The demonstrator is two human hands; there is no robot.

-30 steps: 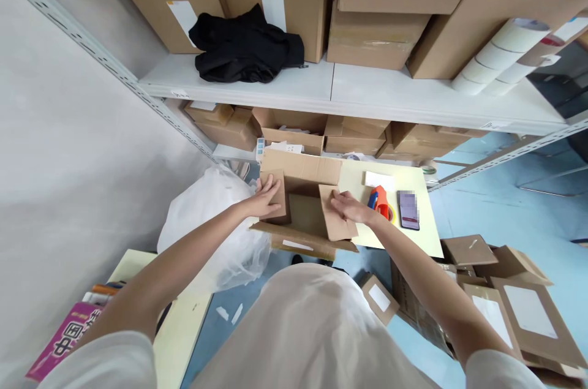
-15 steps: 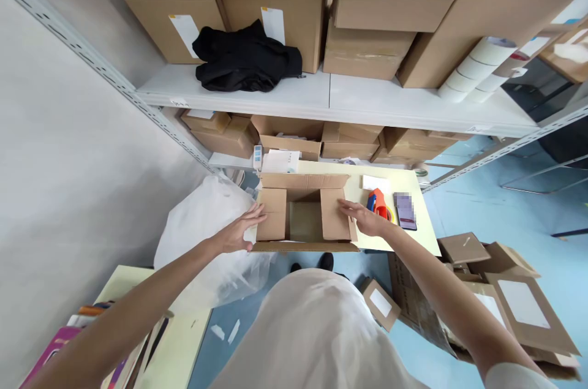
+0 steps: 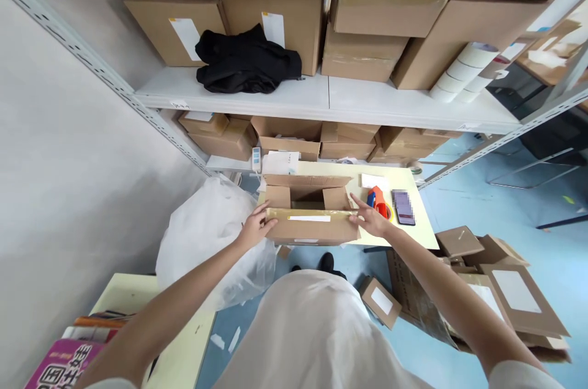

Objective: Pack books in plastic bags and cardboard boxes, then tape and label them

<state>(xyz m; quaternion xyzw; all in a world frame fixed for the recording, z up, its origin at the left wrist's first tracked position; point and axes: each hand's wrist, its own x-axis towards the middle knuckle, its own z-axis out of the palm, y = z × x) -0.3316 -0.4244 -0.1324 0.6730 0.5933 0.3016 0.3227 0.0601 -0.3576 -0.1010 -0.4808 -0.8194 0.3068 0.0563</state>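
A cardboard box (image 3: 316,228) sits at the front edge of the pale yellow table (image 3: 413,184), its top partly open. Both short side flaps are folded inward, the back flap stands up, and the front flap slants over the near part of the opening. A white strip shows along the front flap. My left hand (image 3: 256,227) grips the flap at the left front corner, fingers on its edge. At the right front corner my right hand (image 3: 371,219) pinches the flap, with its index finger stretched along the box side. What lies inside the box is in shadow.
Right of the box lie an orange tape dispenser (image 3: 377,200) and a phone (image 3: 403,206). A shelf (image 3: 312,94) with boxes and a black garment (image 3: 248,61) stands ahead. A translucent plastic bag (image 3: 202,230) is at left; flattened cartons (image 3: 519,291) lie on the floor at right.
The front flap has swung up and inward over the near part of the box opening. Both hands have moved in closer to the front corners and now hold that flap.
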